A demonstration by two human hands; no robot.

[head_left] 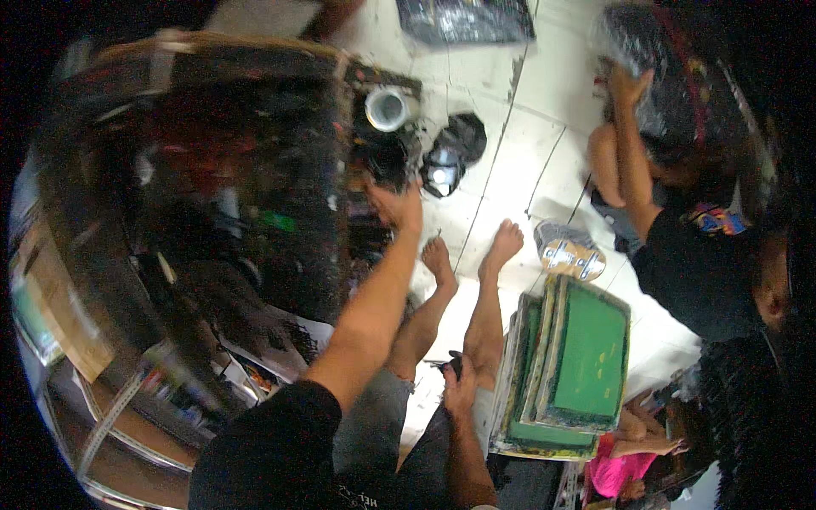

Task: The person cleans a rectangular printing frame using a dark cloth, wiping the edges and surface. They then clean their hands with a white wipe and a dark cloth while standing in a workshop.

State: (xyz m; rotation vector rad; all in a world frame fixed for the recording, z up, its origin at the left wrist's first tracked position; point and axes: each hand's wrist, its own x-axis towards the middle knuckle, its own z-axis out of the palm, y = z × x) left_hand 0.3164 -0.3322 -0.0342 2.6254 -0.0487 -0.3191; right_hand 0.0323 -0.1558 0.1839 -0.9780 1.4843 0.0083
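My left arm stretches forward, and my left hand is at a dark, bulky thing beside the cluttered dark table. Its fingers are partly hidden and smeared by motion, so their grip does not show. Just beyond stands a grey-white round container with an open top. My right hand rests low by my right knee, closed around a small black object whose kind I cannot make out. A black plastic bag lies on the floor, right of my left hand, with a shiny item at its near end.
Green-faced framed screens are stacked by my right leg. A printed oval package lies beyond them. To the right, a person touches a plastic-wrapped black bundle. Someone in pink sits lower right. Another wrapped bundle lies ahead.
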